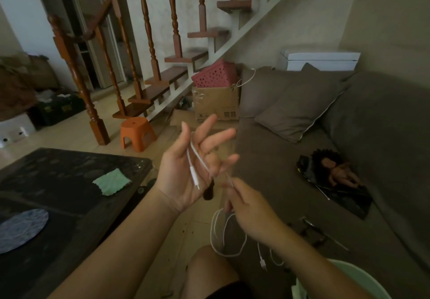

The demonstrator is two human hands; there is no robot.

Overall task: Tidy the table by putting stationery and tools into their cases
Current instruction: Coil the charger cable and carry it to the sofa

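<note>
Head view: our left hand (183, 170) lies palm up with fingers spread, the white cable (193, 176) draped across it; our right hand (249, 210), at 5 o'clock, pinches the cable; its loops hang toward 6 o'clock.

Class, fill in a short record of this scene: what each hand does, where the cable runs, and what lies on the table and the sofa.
left hand: palm up, fingers spread, cable across it
right hand: pinches the cable
cable: white, plug end on the left palm, loops hang below the right hand
table: green cloth, round mat
sofa: cushion, doll
</note>
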